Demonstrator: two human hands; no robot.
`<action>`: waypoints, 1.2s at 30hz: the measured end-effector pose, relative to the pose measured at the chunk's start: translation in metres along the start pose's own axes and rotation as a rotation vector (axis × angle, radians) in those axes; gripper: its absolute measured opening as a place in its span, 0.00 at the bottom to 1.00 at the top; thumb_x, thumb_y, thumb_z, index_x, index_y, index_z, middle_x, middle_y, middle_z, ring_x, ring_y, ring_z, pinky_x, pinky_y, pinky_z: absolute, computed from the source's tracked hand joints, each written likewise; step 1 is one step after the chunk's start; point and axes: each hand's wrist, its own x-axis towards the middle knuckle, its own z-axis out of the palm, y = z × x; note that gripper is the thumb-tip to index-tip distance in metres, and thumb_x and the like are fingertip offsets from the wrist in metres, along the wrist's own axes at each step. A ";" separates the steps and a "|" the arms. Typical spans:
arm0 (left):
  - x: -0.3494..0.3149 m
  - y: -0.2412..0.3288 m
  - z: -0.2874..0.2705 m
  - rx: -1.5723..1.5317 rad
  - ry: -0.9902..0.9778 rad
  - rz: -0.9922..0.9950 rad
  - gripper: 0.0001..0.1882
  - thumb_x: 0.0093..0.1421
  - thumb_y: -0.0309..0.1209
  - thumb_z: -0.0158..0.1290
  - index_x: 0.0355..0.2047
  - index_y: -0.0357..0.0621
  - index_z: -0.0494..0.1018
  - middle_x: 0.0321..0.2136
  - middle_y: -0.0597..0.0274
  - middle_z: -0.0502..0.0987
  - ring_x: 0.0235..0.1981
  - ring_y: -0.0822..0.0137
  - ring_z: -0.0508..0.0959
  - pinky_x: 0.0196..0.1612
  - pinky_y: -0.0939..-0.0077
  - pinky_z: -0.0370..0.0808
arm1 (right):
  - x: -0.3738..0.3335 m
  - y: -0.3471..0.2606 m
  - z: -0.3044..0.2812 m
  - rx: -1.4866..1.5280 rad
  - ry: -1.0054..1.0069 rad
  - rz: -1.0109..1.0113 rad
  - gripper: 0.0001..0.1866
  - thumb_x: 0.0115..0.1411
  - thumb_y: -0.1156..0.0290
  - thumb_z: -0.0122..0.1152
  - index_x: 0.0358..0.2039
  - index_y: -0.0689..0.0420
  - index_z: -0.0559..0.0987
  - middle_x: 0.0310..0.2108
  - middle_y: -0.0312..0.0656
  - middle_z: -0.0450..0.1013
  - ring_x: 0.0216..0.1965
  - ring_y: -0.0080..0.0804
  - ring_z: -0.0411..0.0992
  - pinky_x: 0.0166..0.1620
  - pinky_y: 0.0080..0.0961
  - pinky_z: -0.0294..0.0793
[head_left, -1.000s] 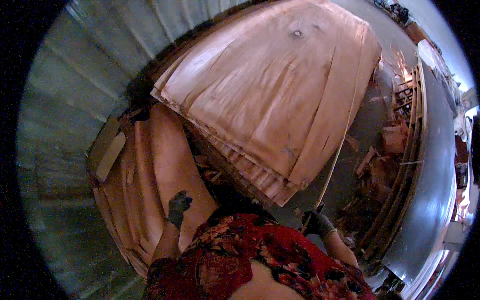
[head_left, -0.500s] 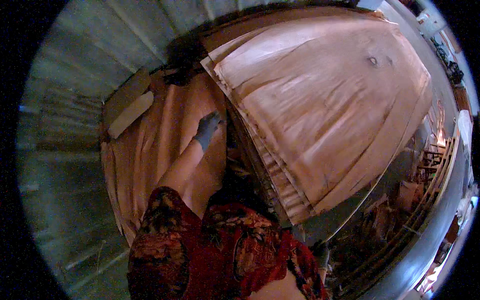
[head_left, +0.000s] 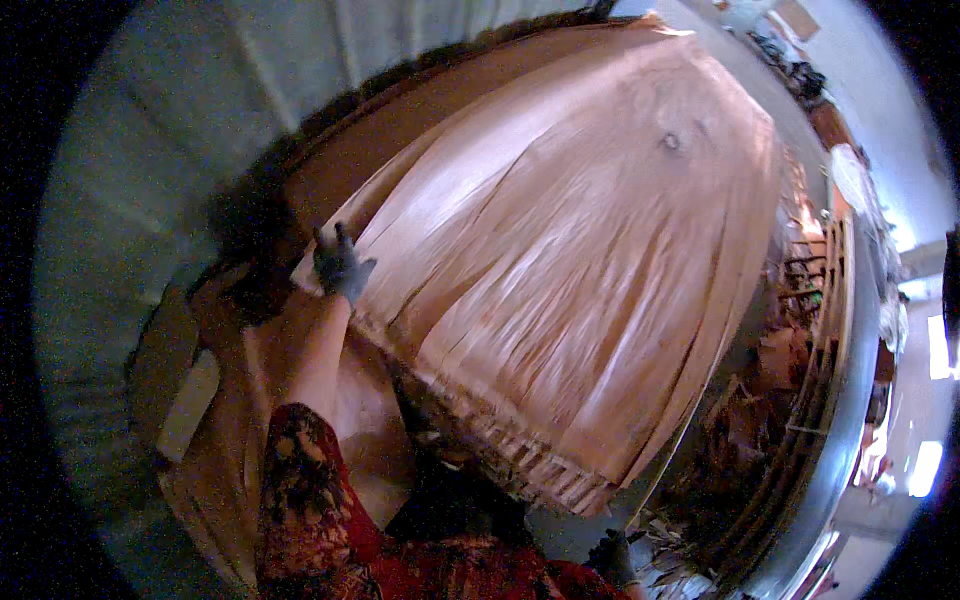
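A tall stack of thin brown wood veneer sheets (head_left: pixel 560 250) fills the middle, its near edge ragged and layered. My left hand (head_left: pixel 342 265), in a dark grey glove, reaches over the stack's left corner. Its fingers are spread, and it appears to touch the top sheet there. Low in the view my right hand (head_left: pixel 612 555), also gloved, is close to the stack's near right corner. A thin pale stick (head_left: pixel 665 455) runs up along the stack's right side from that hand, which seems closed round its lower end; the fingers are dark and partly hidden.
More veneer (head_left: pixel 365 440) lies at lower left, below my left arm. Greenish-grey ribbed sheeting (head_left: pixel 200 130) rises on the left. Along the right are a long slatted rack (head_left: pixel 815 370) and scraps of broken veneer (head_left: pixel 740 430).
My left hand has moved from above the lower-left veneer to the big stack's left corner, and its fingers have spread. The view has turned right. My right hand remains by the stick.
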 end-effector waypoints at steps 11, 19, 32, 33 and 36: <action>0.003 0.073 -0.055 -1.186 -0.465 0.409 0.33 0.44 0.18 0.52 0.54 0.32 0.60 0.52 0.59 0.66 0.52 0.68 0.65 0.56 0.74 0.59 | 0.017 0.016 0.013 0.099 -0.069 -0.189 0.14 0.58 0.59 0.50 0.39 0.54 0.68 0.15 0.32 0.60 0.16 0.28 0.60 0.22 0.32 0.64; -0.072 0.190 -0.159 -1.295 -0.617 0.489 0.38 0.43 0.22 0.55 0.57 0.35 0.55 0.57 0.56 0.58 0.59 0.64 0.55 0.61 0.74 0.49 | 0.114 0.043 -0.059 0.004 0.161 -0.822 0.10 0.58 0.64 0.50 0.35 0.57 0.71 0.10 0.31 0.59 0.08 0.23 0.55 0.11 0.21 0.53; -0.273 0.365 -0.148 -0.645 -0.738 0.929 0.39 0.45 0.31 0.55 0.58 0.44 0.53 0.44 0.40 0.68 0.36 0.51 0.75 0.42 0.65 0.71 | 0.082 0.056 -0.071 0.193 0.113 -0.782 0.09 0.58 0.65 0.52 0.30 0.57 0.75 0.14 0.28 0.61 0.14 0.16 0.57 0.18 0.17 0.54; -0.286 0.374 -0.138 -0.617 -0.725 0.984 0.39 0.46 0.32 0.54 0.59 0.45 0.52 0.43 0.40 0.69 0.37 0.48 0.74 0.42 0.63 0.71 | 0.081 0.053 -0.070 0.170 0.062 -0.761 0.09 0.58 0.66 0.52 0.30 0.57 0.76 0.15 0.27 0.62 0.15 0.16 0.57 0.18 0.17 0.54; -0.321 0.414 -0.119 -0.349 -0.794 1.045 0.37 0.48 0.34 0.49 0.60 0.48 0.50 0.35 0.41 0.73 0.34 0.46 0.74 0.38 0.58 0.70 | 0.073 0.046 -0.056 0.219 -0.047 -0.812 0.09 0.58 0.66 0.53 0.31 0.58 0.76 0.16 0.27 0.62 0.16 0.16 0.57 0.18 0.18 0.54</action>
